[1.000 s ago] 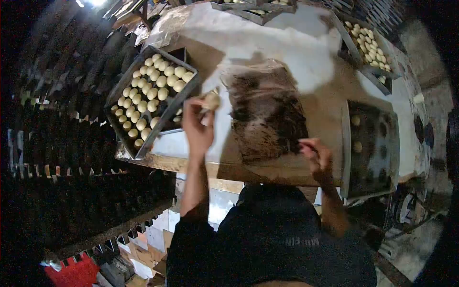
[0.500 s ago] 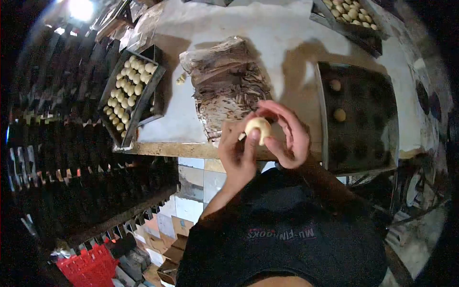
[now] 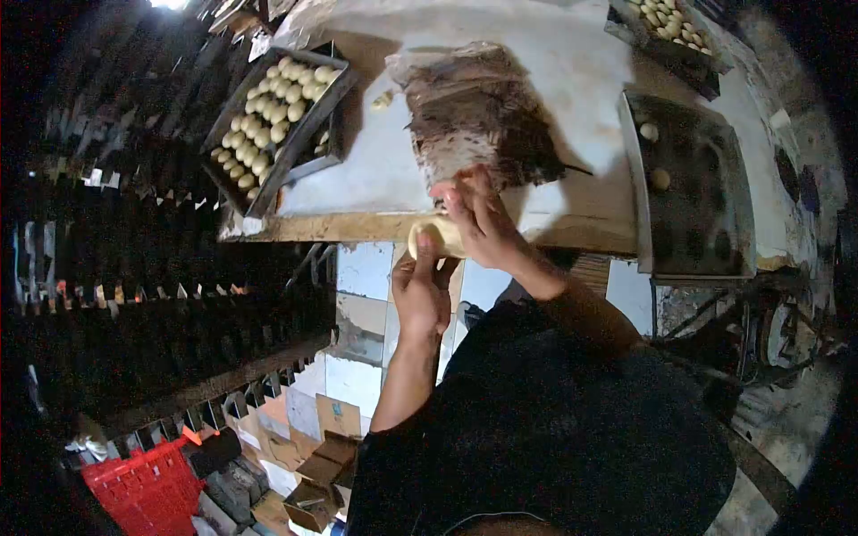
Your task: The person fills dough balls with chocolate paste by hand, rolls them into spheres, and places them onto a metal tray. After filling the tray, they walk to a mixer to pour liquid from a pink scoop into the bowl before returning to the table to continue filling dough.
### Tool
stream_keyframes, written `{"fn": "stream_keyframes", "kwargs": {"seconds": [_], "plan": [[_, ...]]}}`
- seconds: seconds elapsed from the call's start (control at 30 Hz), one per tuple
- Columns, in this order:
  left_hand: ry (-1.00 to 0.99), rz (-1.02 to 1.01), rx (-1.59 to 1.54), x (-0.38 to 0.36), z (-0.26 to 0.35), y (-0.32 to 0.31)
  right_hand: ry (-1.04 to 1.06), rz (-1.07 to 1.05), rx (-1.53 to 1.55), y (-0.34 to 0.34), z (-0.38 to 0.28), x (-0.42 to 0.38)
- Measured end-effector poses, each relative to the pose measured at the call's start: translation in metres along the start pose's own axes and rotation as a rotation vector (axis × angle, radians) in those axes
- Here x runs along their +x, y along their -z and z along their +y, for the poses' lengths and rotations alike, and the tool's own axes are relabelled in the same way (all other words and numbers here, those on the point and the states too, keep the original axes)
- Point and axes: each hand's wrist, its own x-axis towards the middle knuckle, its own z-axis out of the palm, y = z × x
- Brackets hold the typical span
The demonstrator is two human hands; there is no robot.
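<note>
My left hand (image 3: 424, 299) is closed around a piece of pale dough (image 3: 429, 238), its thumb pressed on top, just in front of the table edge. My right hand (image 3: 490, 228) overlaps the dough's right side, with its fingers reaching up and apart near the lower edge of a dark brown, crumbly mass (image 3: 478, 112). That mass lies on a crinkled clear sheet, and a thin dark stick (image 3: 577, 170) pokes out at its right. A small dough scrap (image 3: 382, 100) rests left of it.
On the left, a metal tray (image 3: 288, 154) is filled with rows of dough balls. The dark tray (image 3: 702, 228) at right carries two balls near its left side. Another filled tray (image 3: 661, 54) stands at the far right. A red crate (image 3: 147, 491) sits low on the left.
The dough has gone from a rounded ball between both hands to a longer piece in my left hand. My right hand has swung up and leftward over it. The view has shifted.
</note>
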Motion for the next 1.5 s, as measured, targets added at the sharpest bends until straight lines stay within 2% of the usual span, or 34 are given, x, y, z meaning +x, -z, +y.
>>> {"fn": "stream_keyframes", "kwargs": {"seconds": [0.1,0.17,0.2,0.27,0.3,0.33,0.37,0.43,0.5,0.6,0.7,0.8,0.87,0.9,1.03,1.07,1.1,1.17,1.23,1.3,1.33,1.43,1.47,1.5], "plan": [[0.132,-0.072,-0.004,-0.01,-0.016,0.041,-0.199,-0.021,0.141,-0.038,-0.031,-0.027],[0.245,-0.135,-0.148,-0.011,-0.022,0.065,0.056,-0.09,0.113,-0.049,0.01,-0.052],[0.319,-0.176,-0.232,-0.013,-0.016,0.072,0.002,-0.132,0.102,-0.039,0.004,-0.055],[0.43,-0.26,-0.337,-0.014,-0.007,0.073,-0.11,-0.169,-0.013,-0.01,0.02,-0.053],[0.423,-0.268,-0.315,-0.012,-0.006,0.073,-0.169,-0.163,-0.12,0.014,0.042,-0.045],[0.416,-0.279,-0.294,-0.009,-0.007,0.073,-0.243,0.013,-0.335,0.033,0.075,-0.045],[0.409,-0.291,-0.274,-0.004,-0.008,0.071,-0.141,0.142,-0.592,0.057,0.114,-0.047],[0.363,-0.26,-0.223,0.008,-0.013,0.066,-0.245,-0.06,-0.933,0.105,0.153,-0.058],[0.324,-0.23,-0.136,0.02,-0.002,0.05,-0.513,-0.406,-1.16,0.131,0.178,-0.057],[0.247,-0.225,-0.101,0.042,-0.007,0.037,-0.347,-0.424,-0.993,0.127,0.184,-0.042],[0.236,-0.233,-0.046,0.068,-0.012,0.033,-0.228,-0.542,-0.85,0.111,0.153,-0.002],[0.159,-0.205,-0.02,0.087,-0.003,0.015,-0.187,-0.463,-0.662,0.111,0.16,0.021],[0.112,-0.169,-0.019,0.096,0.001,0.006,0.008,-0.27,-0.495,0.099,0.244,0.019],[0.098,-0.151,-0.021,0.099,0.0,0.002,-0.05,-0.295,-0.583,0.103,0.247,0.034],[0.088,-0.096,-0.047,0.115,-0.017,-0.002,-0.168,-0.586,-0.893,0.101,0.21,0.097],[0.088,-0.11,-0.042,0.118,-0.02,-0.002,-0.126,-0.62,-0.991,0.1,0.192,0.105],[0.09,-0.101,-0.055,0.12,-0.02,-0.005,-0.1,-0.641,-0.928,0.099,0.215,0.099],[0.095,-0.079,-0.081,0.124,-0.02,-0.012,-0.047,-0.682,-0.798,0.094,0.302,0.067],[0.092,-0.058,-0.122,0.132,-0.024,-0.012,-0.015,-0.82,-0.746,0.1,0.304,0.073],[0.121,-0.061,-0.19,0.144,-0.029,-0.014,-0.01,-1.049,-0.769,0.128,0.23,0.123],[0.15,-0.074,-0.253,0.152,-0.033,-0.017,-0.037,-1.068,-0.655,0.132,0.231,0.13],[0.14,-0.044,-0.199,0.166,-0.042,-0.039,-0.324,-0.855,0.041,0.138,0.248,0.119],[0.152,0.007,-0.101,0.168,-0.045,-0.05,-0.296,-0.824,0.262,0.133,0.248,0.11],[0.177,-0.008,-0.12,0.172,-0.051,-0.056,-0.211,-0.73,0.202,0.129,0.238,0.101]]}}
